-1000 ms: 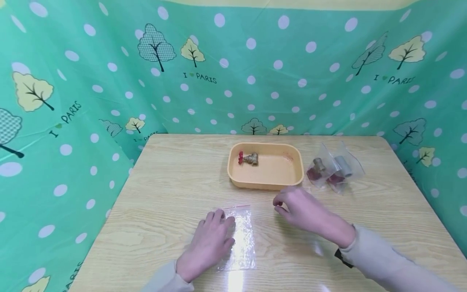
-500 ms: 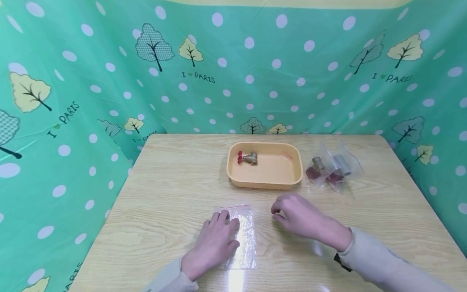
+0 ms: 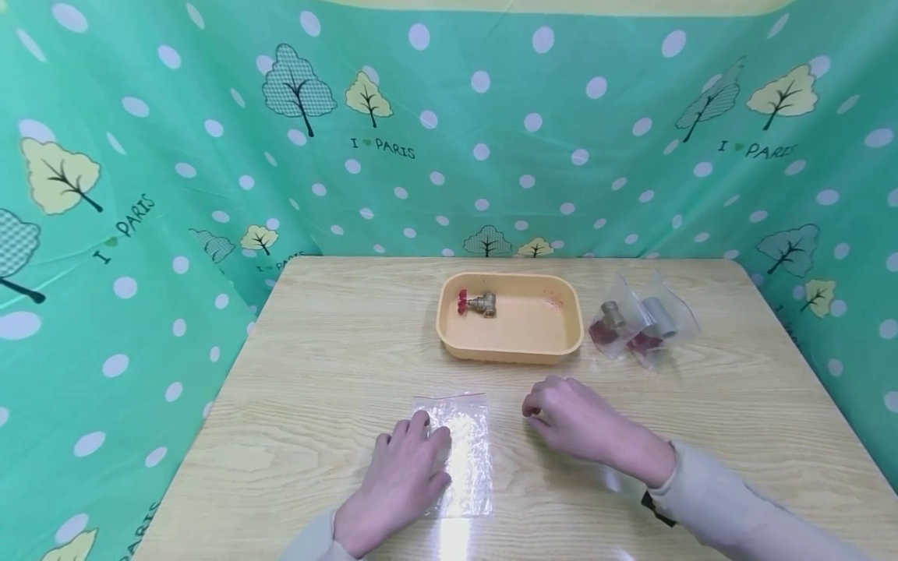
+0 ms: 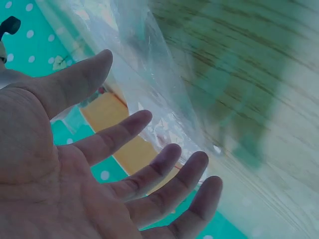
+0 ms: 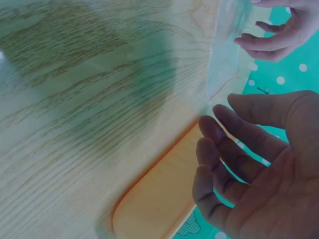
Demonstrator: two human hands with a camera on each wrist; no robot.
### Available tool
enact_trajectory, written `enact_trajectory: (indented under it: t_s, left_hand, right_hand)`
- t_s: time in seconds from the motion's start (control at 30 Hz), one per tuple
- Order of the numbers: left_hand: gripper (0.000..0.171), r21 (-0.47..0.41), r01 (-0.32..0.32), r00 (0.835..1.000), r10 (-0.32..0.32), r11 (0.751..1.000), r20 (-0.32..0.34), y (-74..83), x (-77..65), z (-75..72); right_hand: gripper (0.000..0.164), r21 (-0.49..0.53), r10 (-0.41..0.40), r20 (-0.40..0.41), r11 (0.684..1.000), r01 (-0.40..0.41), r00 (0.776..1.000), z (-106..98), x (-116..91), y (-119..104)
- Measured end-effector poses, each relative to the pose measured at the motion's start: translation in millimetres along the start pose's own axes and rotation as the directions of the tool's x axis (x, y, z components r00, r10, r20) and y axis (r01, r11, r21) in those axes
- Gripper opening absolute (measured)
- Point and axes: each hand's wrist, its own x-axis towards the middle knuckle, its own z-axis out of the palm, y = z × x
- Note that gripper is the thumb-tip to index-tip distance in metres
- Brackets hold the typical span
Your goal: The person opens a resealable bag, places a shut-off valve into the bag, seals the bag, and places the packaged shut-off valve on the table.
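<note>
A clear zip bag (image 3: 468,460) with a red line along its top edge lies flat on the table. My left hand (image 3: 398,481) hovers over its left part, fingers spread and relaxed; the left wrist view shows the bare palm (image 4: 75,169) with nothing in it. To the right of the bag, my right hand (image 3: 578,421) is held low with loosely bent fingers. From the right wrist, no object shows between its thumb and fingers (image 5: 212,154). A brass valve (image 3: 482,305) with a red handwheel lies at the left in the peach tray (image 3: 512,357) beyond the hands.
Two filled clear bags stand right of the tray: one (image 3: 609,331) with a brass fitting and something dark red, the other (image 3: 655,327) with a grey cylindrical piece and something red. A green dotted curtain (image 3: 435,156) rises behind the wooden table (image 3: 316,351).
My right hand has drawn back from the tray's front edge toward me. The left hand shifted slightly right over the bag, then back left. Tray, valve and bags stay put.
</note>
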Motion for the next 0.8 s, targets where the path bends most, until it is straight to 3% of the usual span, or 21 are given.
enact_trajectory:
  t_s: [0.37,0.7,0.8]
  left_hand:
    - [0.038,0.059,-0.036,0.996,0.031,0.998,0.080,3.6,10.3,1.3]
    - [0.035,0.076,-0.068,0.996,0.063,0.995,0.070,10.0,24.8,9.3]
    - [0.038,0.073,-0.062,0.995,0.055,0.995,0.083,12.8,25.4,9.1]
  right_hand:
    - [0.014,-0.003,-0.002,-0.004,1.000,0.002,1.000,0.8,-1.3,-1.6]
    - [0.014,-0.017,0.013,0.005,1.000,-0.013,1.000,0.5,-3.0,-0.5]
    - [0.011,-0.012,0.051,0.011,0.999,-0.051,0.999,0.1,-2.9,-0.4]
